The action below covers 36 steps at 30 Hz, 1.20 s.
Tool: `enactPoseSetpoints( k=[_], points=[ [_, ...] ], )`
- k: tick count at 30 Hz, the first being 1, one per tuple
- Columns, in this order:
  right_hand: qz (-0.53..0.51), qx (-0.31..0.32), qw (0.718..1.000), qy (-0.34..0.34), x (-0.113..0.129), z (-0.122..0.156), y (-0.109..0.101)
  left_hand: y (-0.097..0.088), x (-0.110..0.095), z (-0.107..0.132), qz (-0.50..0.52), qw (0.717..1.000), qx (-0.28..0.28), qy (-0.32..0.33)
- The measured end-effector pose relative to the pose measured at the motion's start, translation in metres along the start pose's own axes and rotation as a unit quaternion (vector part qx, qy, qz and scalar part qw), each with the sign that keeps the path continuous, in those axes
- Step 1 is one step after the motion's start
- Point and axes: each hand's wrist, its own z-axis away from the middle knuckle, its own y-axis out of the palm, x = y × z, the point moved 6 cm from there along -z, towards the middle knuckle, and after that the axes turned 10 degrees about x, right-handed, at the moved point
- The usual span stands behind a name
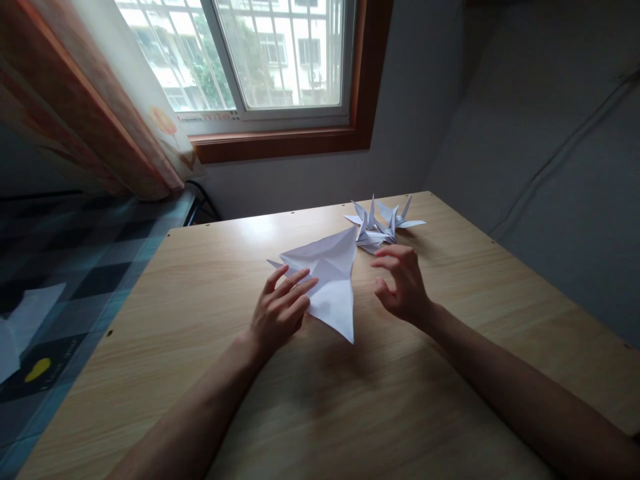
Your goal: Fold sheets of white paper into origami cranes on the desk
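A white sheet of folded paper (pixel 333 287) with creases and pointed corners is in front of me, over the wooden table. My left hand (pixel 283 307) holds its left side, fingers lying across the top and the thumb hidden from view. A narrow paper point sticks out beyond the fingers on the left. To the right of the paper, my right hand (pixel 403 283) is raised with curled fingers apart from the thumb and nothing between them. Several folded paper cranes (pixel 377 230) stand grouped just beyond my right hand.
The light wooden table (pixel 200 373) reaches to the wall below a barred window (pixel 285 60). At the left is a checked cloth surface (pixel 95 267) with white paper sheets (pixel 30 317) on it. A curtain (pixel 95 87) hangs there. A cable (pixel 555 160) runs along the right wall.
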Motion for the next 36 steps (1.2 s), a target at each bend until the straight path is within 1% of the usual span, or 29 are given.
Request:
enactPoseSetpoints(
  k=[1,2,4,5,7,9,10,11,12,14,16,18,20,21,23,24,25,26,27,28,29,30,33,36],
  points=[
    [-0.024,-0.022,0.999,0.027,-0.004,-0.005,-0.007,0.000,-0.003,0.000,0.008,1.000,0.002,0.019],
    [-0.034,-0.025,0.998,0.052,-0.007,-0.012,-0.011,0.000,-0.005,0.001,0.014,0.999,0.001,0.034],
    [-0.029,0.012,0.995,0.099,-0.015,-0.028,-0.011,-0.002,-0.008,0.002,0.023,0.999,-0.007,0.048],
    [-0.030,0.054,0.990,0.124,-0.019,-0.035,-0.006,-0.003,-0.009,0.002,0.026,0.998,-0.009,0.052],
    [-0.050,0.166,0.971,0.167,-0.027,-0.042,0.014,-0.004,-0.010,0.002,0.026,0.998,-0.008,0.048],
    [-0.091,0.268,0.942,0.178,-0.032,-0.038,0.037,-0.006,-0.009,0.002,0.024,0.999,-0.010,0.033],
    [-0.104,0.300,0.929,0.188,-0.036,-0.033,0.046,-0.006,-0.007,0.002,0.026,0.999,-0.011,0.023],
    [-0.111,0.314,0.920,0.206,-0.041,-0.027,0.054,-0.007,-0.005,0.002,0.028,0.999,-0.014,0.014],
    [-0.116,0.311,0.916,0.225,-0.047,-0.021,0.058,-0.008,-0.003,0.002,0.031,0.999,-0.016,0.006],
    [-0.126,0.283,0.917,0.250,-0.057,-0.009,0.062,-0.007,0.003,0.002,0.035,0.999,-0.011,-0.012],
    [-0.131,0.258,0.921,0.261,-0.062,0.001,0.062,-0.004,0.007,0.002,0.039,0.999,0.017,-0.022],
    [-0.104,0.260,0.922,0.266,-0.061,0.008,0.060,0.001,0.009,0.001,0.044,0.997,0.062,-0.026],
    [-0.046,0.258,0.933,0.247,-0.053,0.009,0.052,0.005,0.007,0.001,0.033,0.993,0.110,-0.023],
    [-0.015,0.249,0.942,0.224,-0.046,0.008,0.047,0.007,0.006,0.000,0.018,0.991,0.131,-0.022],
    [0.009,0.241,0.961,0.137,-0.026,0.005,0.037,0.009,0.001,0.000,-0.014,0.986,0.166,-0.012],
    [-0.007,0.253,0.964,0.084,-0.014,0.005,0.034,0.010,-0.002,-0.001,-0.025,0.983,0.181,-0.008],
    [-0.040,0.279,0.959,0.024,-0.002,0.007,0.033,0.010,-0.004,-0.001,-0.030,0.981,0.194,-0.005],
    [-0.084,0.313,0.946,-0.024,0.009,0.010,0.033,0.010,-0.006,-0.001,-0.026,0.978,0.206,-0.005],
    [-0.123,0.349,0.927,-0.055,0.017,0.013,0.035,0.009,-0.008,-0.002,-0.014,0.975,0.221,-0.007],
    [-0.147,0.373,0.913,-0.073,0.022,0.016,0.036,0.009,-0.010,-0.002,0.003,0.972,0.236,-0.015],
    [-0.157,0.385,0.906,-0.078,0.025,0.018,0.037,0.008,-0.011,-0.002,0.026,0.967,0.251,-0.026],
    [-0.155,0.385,0.907,-0.076,0.025,0.019,0.039,0.006,-0.012,-0.002,0.053,0.961,0.268,-0.039],
    [-0.135,0.346,0.926,-0.070,0.023,0.020,0.045,0.000,-0.015,-0.002,0.144,0.939,0.305,-0.069],
    [-0.171,0.319,0.928,-0.089,0.024,0.022,0.050,-0.007,-0.008,0.001,0.195,0.928,0.309,-0.068]
  ],
)
